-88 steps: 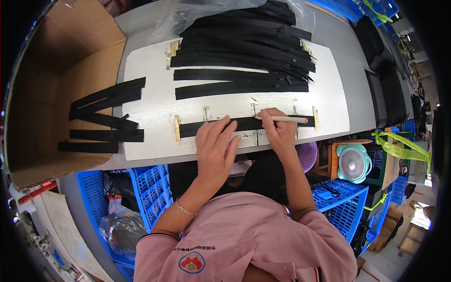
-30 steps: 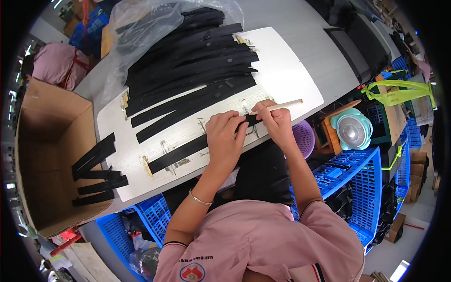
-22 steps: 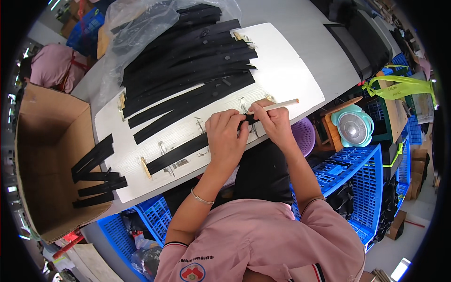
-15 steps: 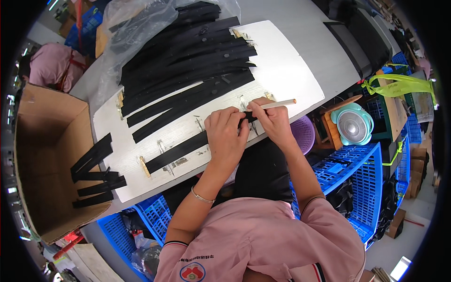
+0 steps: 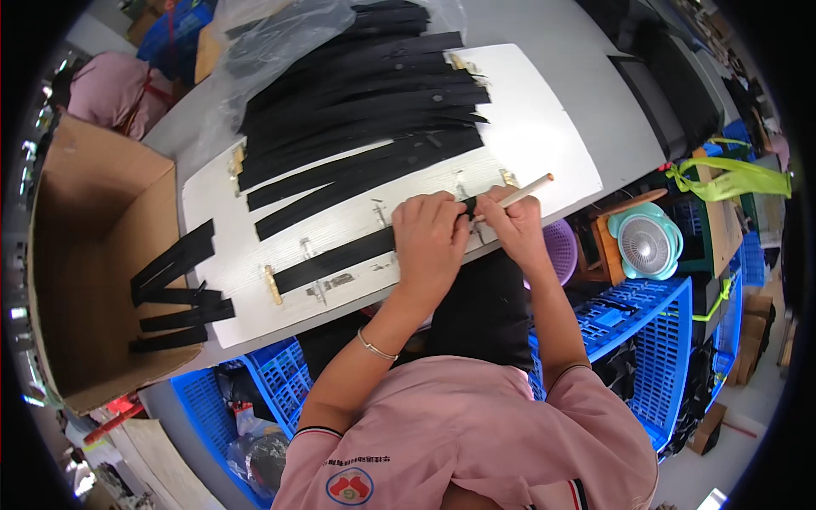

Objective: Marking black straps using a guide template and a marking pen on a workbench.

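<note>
Left hand [image 5: 429, 238] pressed flat-fingered, knuckles up, onto the right end of a long black strap [image 5: 336, 259] lying across the near part of a white work board [image 5: 552, 140], fingers curled down over the strap rather than spread. Right hand [image 5: 510, 223] just beside it, closed around a pale wooden stick [image 5: 527, 189] held like a pen, the free end pointing up and to the right, the working end hidden between the two hands at the strap's tip. Strap running from the hands leftward to a small brass-coloured clip [image 5: 272, 285] near the board's left edge, with further small metal fittings along the board beside it. Farther back on the same board, a fanned stack of black straps [image 5: 365, 110], partly under a clear plastic bag [image 5: 255, 59]. Board resting on a grey bench [image 5: 612, 93]. To the left, an open cardboard box [image 5: 93, 255] with a few more black strips [image 5: 174, 293] draped over its wall. Below the bench edge, blue plastic crates [image 5: 646, 340], a purple basket [image 5: 561, 251] near the right wrist, and a small teal desk fan [image 5: 646, 246] on a wooden stool. Thin bracelet [image 5: 374, 347] on the left wrist; pink short-sleeved shirt on the person.
</note>
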### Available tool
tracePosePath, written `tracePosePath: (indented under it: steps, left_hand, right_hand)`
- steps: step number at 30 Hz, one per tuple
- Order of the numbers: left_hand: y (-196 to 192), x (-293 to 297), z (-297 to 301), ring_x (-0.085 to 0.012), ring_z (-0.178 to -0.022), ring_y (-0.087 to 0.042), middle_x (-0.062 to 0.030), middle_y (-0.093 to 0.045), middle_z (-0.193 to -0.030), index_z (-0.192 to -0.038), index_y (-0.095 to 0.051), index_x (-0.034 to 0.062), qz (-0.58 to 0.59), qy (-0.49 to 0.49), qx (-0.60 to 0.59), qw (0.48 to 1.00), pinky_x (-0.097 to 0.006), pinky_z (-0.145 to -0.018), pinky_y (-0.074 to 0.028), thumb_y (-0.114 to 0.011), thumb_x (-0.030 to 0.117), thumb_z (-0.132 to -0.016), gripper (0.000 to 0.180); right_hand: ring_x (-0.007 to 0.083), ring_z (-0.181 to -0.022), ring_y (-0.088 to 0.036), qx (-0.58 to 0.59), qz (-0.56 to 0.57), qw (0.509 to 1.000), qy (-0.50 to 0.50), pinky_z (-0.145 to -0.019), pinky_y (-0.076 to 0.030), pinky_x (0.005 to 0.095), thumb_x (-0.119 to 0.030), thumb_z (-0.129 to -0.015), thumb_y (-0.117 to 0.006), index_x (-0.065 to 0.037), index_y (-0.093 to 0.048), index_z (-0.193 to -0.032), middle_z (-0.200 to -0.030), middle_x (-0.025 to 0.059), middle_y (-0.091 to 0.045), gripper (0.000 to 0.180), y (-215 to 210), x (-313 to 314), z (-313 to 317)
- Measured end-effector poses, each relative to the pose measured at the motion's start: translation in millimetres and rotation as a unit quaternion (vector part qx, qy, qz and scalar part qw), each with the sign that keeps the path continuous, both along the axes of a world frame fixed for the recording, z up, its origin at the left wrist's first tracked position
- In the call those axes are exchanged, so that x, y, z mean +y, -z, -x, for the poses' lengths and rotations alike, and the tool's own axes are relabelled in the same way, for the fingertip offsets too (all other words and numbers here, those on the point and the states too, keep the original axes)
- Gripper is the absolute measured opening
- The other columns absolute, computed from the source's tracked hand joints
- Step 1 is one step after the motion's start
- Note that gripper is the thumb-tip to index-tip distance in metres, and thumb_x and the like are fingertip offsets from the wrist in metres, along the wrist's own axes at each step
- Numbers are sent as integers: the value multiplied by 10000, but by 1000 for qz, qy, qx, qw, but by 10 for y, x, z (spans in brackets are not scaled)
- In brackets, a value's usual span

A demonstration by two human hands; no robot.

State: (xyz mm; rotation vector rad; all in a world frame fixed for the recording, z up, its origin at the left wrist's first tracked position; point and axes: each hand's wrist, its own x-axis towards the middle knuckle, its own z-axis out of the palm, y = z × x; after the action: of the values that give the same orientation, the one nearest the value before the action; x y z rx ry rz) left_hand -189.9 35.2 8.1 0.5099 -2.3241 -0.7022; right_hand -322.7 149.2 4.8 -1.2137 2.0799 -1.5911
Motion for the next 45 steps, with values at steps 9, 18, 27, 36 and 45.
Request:
tracePosePath:
  steps: [9, 18, 27, 36, 45]
  left_hand:
    - [-104, 28, -701, -362, -1394, -427, -195, -478, -1502, -1354, -617, 14, -1, 19, -100, 995, -567, -1163, -276, -706, 207, -942, 464]
    - [-5, -762, -476, -414, -1501, -346, -252, -414, -1571, -1408, -592, 38, 10, 45, -90, 995, -603, -1230, -206, -667, 257, -993, 475]
    - [-103, -1774, -1980, -357, -1502, -375, -164, -521, -1513, -1362, -628, 71, 119, -237, -174, 948, -563, -1265, -181, -529, -138, -776, 630]
    - [15, -2675, -2745, -337, -1439, -453, -117, -634, -1419, -1216, -725, 71, 86, -392, -220, 889, -525, -1233, -261, -623, -26, -884, 361]
    - [-202, -1678, -1956, -340, -1399, -527, -134, -651, -1383, -1206, -719, 61, 173, -215, -131, 952, -514, -1234, -287, -621, 16, -925, 300]
  right_hand:
    - [52, -622, -534, -115, 66, 986, 103, -588, -413, 213, -129, -1022, -615, 3, -695, -789, -702, 4, -632, 279, 47, 150, -57]
    - [43, -623, -518, -102, 89, 981, 136, -581, -396, 210, -160, -1023, -642, -15, -719, -823, -734, 13, -668, 259, 139, 45, -87]
    - [34, -618, -517, -92, 98, 980, 143, -583, -401, 199, -122, -1025, -637, -19, -717, -844, -760, 8, -679, 223, 148, 69, -70]
    - [28, -614, -517, -95, 106, 981, 133, -582, -408, 193, -120, -1027, -638, -20, -727, -860, -764, 3, -684, 214, 155, 18, -86]
    - [26, -633, -530, -110, 97, 980, 136, -597, -418, 193, -135, -1031, -649, -19, -740, -881, -749, -11, -670, 210, 120, 76, -99]
